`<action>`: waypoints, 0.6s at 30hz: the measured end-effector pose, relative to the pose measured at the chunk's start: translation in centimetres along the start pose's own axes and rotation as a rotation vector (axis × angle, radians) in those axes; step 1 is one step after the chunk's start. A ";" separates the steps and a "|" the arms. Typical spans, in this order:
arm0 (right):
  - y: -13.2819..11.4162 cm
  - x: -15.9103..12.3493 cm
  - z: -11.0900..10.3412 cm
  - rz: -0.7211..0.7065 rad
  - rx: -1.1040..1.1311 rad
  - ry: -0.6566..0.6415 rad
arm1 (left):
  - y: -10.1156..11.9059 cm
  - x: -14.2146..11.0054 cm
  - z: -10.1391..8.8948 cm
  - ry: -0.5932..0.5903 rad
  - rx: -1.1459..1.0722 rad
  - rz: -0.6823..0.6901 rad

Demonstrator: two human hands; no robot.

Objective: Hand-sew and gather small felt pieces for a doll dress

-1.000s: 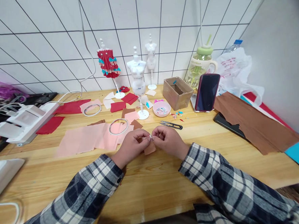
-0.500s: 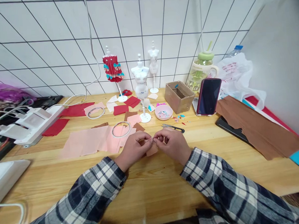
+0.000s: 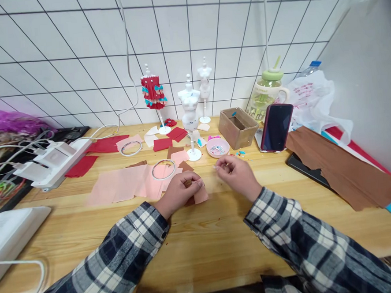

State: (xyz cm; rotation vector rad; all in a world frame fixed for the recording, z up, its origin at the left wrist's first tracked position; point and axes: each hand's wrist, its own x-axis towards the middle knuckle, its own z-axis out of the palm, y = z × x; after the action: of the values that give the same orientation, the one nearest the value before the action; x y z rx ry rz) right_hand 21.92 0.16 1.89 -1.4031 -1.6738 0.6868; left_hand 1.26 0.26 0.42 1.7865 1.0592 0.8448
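My left hand (image 3: 179,191) is closed, with thumb and forefinger pinched on a small piece of pinkish-brown fabric (image 3: 201,196) just above the table. Apart from it, to the right, my right hand (image 3: 237,174) is closed in a pinch; whatever sits between its fingertips is too small to make out. Just beyond the right hand is a pink bowl (image 3: 218,155) holding small shiny pieces. Ahead stands a white mini dress form (image 3: 189,109). Left of my left hand, a silver ring (image 3: 165,178) lies on pale pink fabric (image 3: 118,183).
At the back are a dress form in red ruffles (image 3: 153,92) and a bare one (image 3: 205,83). A cardboard box (image 3: 243,134), phone (image 3: 276,127) and drink bottle (image 3: 267,91) stand right of them. Brown fabric (image 3: 345,168) lies right; a power strip (image 3: 64,165) left.
My right hand has come away from the left, moving right and slightly up toward the bowl, and now covers the thread snips. The left hand keeps its pinch on the fabric. The view shifted slightly.
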 end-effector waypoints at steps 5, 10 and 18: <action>1.5 4.9 -6.0 -0.094 -0.443 0.388 | -0.6 0.4 -0.4 0.021 -0.052 -0.040; 3.4 8.2 -10.0 -0.076 -0.762 0.538 | -0.6 0.2 -0.3 0.012 -0.072 -0.052; 5.3 8.6 -9.8 -0.153 -0.964 0.364 | -0.4 0.1 -0.3 -0.020 -0.021 -0.017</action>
State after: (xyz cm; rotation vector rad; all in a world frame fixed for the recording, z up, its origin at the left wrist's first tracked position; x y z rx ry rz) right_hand 32.74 8.74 4.65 -1.8450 -1.8420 -0.5403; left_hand 0.95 0.49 0.18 1.7630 1.0473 0.8230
